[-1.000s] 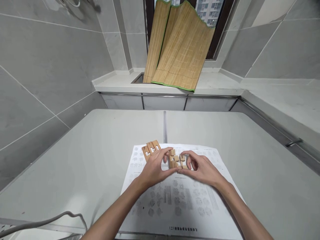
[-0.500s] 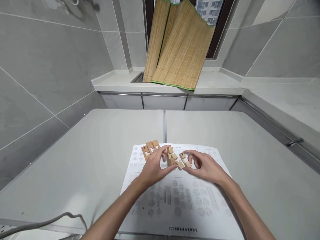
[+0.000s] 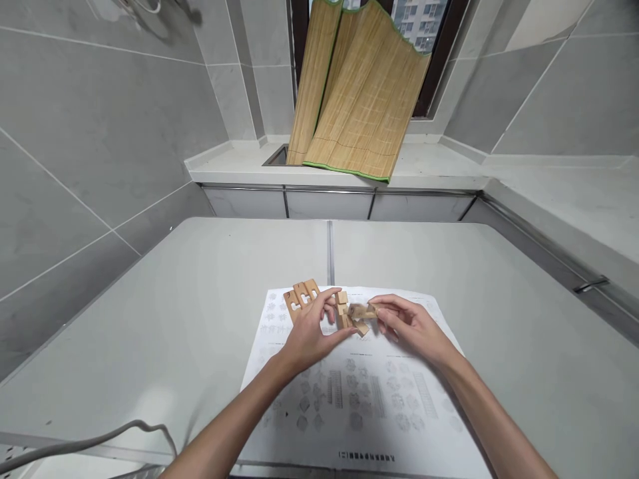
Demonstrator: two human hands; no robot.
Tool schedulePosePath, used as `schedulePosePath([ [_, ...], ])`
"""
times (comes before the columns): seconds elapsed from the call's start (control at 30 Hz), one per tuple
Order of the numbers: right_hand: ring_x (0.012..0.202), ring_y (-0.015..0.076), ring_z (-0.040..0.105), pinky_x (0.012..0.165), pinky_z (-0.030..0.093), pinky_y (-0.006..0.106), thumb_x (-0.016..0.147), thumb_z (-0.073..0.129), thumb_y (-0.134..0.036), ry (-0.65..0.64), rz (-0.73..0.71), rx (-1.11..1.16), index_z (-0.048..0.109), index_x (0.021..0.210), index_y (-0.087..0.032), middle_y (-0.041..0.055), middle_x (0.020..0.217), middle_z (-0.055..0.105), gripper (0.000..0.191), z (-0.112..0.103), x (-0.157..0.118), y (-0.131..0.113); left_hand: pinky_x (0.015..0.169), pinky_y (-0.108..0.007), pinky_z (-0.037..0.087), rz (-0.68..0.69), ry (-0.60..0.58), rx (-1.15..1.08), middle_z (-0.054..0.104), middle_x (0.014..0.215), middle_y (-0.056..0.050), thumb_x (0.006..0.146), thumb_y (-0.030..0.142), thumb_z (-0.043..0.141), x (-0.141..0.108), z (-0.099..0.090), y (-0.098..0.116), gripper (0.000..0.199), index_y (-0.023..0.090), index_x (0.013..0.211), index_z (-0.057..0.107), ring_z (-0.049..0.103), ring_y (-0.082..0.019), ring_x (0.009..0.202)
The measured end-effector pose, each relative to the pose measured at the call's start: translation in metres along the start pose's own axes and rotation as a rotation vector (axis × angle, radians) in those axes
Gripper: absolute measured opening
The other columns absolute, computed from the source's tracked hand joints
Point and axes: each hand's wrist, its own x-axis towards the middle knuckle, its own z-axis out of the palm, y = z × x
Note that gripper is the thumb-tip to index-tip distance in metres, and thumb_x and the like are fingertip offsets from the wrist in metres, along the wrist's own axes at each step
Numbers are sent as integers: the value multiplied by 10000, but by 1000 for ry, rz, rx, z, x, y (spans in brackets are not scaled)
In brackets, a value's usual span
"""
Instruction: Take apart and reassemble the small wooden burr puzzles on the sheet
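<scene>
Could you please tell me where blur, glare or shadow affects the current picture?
Head view: the wooden piece at the right hand is smeared; a pale glare spot lies on the table at lower left; a soft shadow dims the lower paper, whose small print is unreadable.

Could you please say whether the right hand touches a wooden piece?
Touching: the head view shows the right hand pinching a wooden piece by its end.
</scene>
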Motion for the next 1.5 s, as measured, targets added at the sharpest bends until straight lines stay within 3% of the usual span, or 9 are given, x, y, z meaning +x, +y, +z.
schedulePosePath([
  [0.13,642,167,565,599,432,296,952,673,-574,-96,-3,74,714,1149,-209,-3,709,622,416,10,-1,-1,835,-380,536,34,-76,-39,671,1026,-35,851,478,831,-3,2,3,706,288,1435,482,644,-235,896],
  [0.3,630,156,565,630,453,298,934,701,-567,-43,-2,107,709,1086,-194,-9,716,620,402,20,0,3,860,-374,531,-3,-126,-90,675,1134,-55,790,440,889,-4,4,8,715,281,1380,518,646,-251,998],
  [0.67,579,140,532,557,391,267,941,691,-588,30,10,136,699,1081,-193,-19,639,603,419,22,3,10,793,-330,477,-80,-162,-279,651,926,-2,839,386,836,-1,-2,19,645,246,1386,522,563,-189,834],
  [0.97,523,123,482,529,376,259,942,678,-611,59,6,151,677,1077,-184,-44,593,567,448,23,4,8,843,-330,500,-106,-198,-376,669,987,-17,835,380,845,-3,0,22,618,259,1360,542,606,-194,891],
  [1.13,516,124,493,524,383,258,934,677,-625,66,19,152,667,1037,-189,-41,595,576,449,25,4,7,879,-345,504,-117,-174,-445,713,1005,-41,1031,365,595,-1,3,20,333,227,1333,567,646,-193,881],
  [1.23,515,127,496,523,385,261,923,682,-633,83,13,142,663,1013,-195,-40,604,579,447,27,3,5,863,-340,504,-114,-169,-432,712,944,-29,1045,369,567,0,3,20,316,210,1319,572,653,-190,826],
  [1.4,519,133,502,538,402,275,919,668,-649,110,9,123,650,1012,-201,-24,643,611,458,29,3,2,874,-339,512,-124,-142,-396,723,1020,-50,1049,408,554,0,2,19,318,211,1295,598,680,-219,915],
  [1.5,565,150,545,559,428,289,957,595,-657,163,-3,68,648,1082,-207,22,769,688,469,28,4,4,856,-341,522,-151,-56,-399,716,960,-46,1058,442,530,2,4,14,364,200,1324,582,686,-224,904],
])
